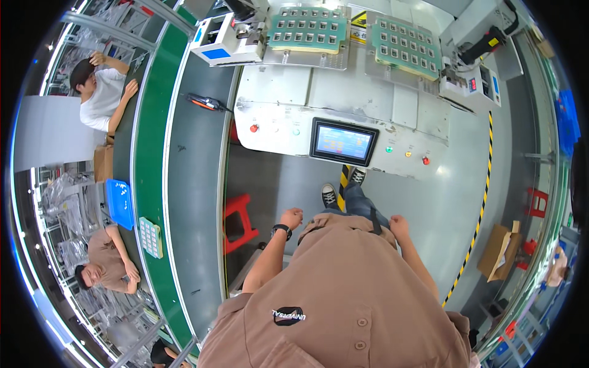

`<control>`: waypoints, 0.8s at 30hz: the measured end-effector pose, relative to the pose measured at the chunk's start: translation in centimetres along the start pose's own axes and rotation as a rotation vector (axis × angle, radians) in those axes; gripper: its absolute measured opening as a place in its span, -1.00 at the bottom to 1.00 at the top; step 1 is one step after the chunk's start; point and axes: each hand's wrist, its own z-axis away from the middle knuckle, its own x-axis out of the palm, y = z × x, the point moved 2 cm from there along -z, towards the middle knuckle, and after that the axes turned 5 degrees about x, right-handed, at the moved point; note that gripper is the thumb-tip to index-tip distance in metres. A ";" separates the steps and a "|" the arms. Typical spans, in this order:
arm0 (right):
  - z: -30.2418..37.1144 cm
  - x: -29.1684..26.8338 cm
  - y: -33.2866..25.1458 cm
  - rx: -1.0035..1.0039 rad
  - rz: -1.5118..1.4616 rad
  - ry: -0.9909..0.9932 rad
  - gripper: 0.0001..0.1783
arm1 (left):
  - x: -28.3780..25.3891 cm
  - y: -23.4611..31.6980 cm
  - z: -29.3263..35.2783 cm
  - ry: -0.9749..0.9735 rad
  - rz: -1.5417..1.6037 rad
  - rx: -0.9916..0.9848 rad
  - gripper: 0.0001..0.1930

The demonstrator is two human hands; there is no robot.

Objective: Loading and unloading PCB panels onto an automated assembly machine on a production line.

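Both my arms hang at my sides, in front of a white machine. My left hand (292, 218) is loosely curled, with a dark watch (282, 230) on its wrist, and nothing shows in it. Beside my hip on the other side is my right hand (399, 226); its fingers are mostly hidden from above. Neither hand touches the machine. Nearest ahead is the machine's touch screen (344, 142), lit blue. On the machine top lie two green trays, the left tray (307, 28) and the right tray (406, 47), each with rows of small square parts.
A dark conveyor belt (196, 184) runs along my left, with a red stool (239, 223) beside it. Across it are two people, a blue bin (119, 203) and another green tray (151, 238). An opened carton (499, 251) stands right, beyond a striped floor line (475, 230).
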 end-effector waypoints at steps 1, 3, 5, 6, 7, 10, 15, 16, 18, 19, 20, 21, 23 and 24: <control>-0.1 0.1 0.0 -0.004 0.009 0.003 -0.70 | 0.0 0.0 0.1 0.004 0.006 0.001 -0.69; -0.1 0.1 -0.2 -0.013 0.022 0.004 -0.71 | -0.1 -0.2 0.2 0.012 -0.003 -0.004 -0.69; 0.0 0.1 -0.7 -0.039 0.040 0.038 -0.71 | -0.2 -0.6 0.5 0.022 0.010 -0.009 -0.69; 0.0 0.1 -0.7 -0.041 0.043 0.039 -0.71 | -0.3 -0.5 0.6 0.025 0.016 -0.013 -0.69; 0.0 0.1 -0.8 -0.041 0.034 0.038 -0.72 | -0.3 -0.4 0.8 0.026 0.020 -0.012 -0.69; -0.2 0.3 -0.6 -0.037 0.014 0.031 -0.72 | -0.2 -0.3 1.5 0.035 -0.007 -0.017 -0.68; 0.2 0.1 -2.1 -0.047 0.027 -0.017 -0.74 | 0.0 -2.3 2.5 0.092 0.065 0.003 -0.69; 0.3 0.0 -2.6 -0.090 0.082 0.005 -0.74 | 0.0 -2.8 2.6 0.095 0.069 0.003 -0.69; 0.4 -0.3 -3.8 -0.137 0.139 0.027 -0.74 | 0.2 -3.9 2.9 0.063 0.098 -0.054 -0.68; 0.4 -0.5 -4.7 -0.159 0.186 0.021 -0.74 | 0.4 -4.4 3.0 0.068 0.103 -0.055 -0.68; 0.3 -0.6 -5.7 -0.182 0.233 0.016 -0.74 | 0.5 -5.0 3.1 0.098 0.132 -0.060 -0.68; 0.1 -0.6 -6.5 -0.190 0.236 0.013 -0.74 | 0.7 -5.5 3.2 0.128 0.161 -0.065 -0.69; -0.3 -0.7 -8.6 -0.363 0.270 0.011 -0.73 | 0.9 -6.5 3.5 0.140 0.177 -0.083 -0.69; -0.7 -0.7 -9.9 -0.376 0.273 0.008 -0.73 | 1.1 -6.8 3.6 0.148 0.191 -0.100 -0.69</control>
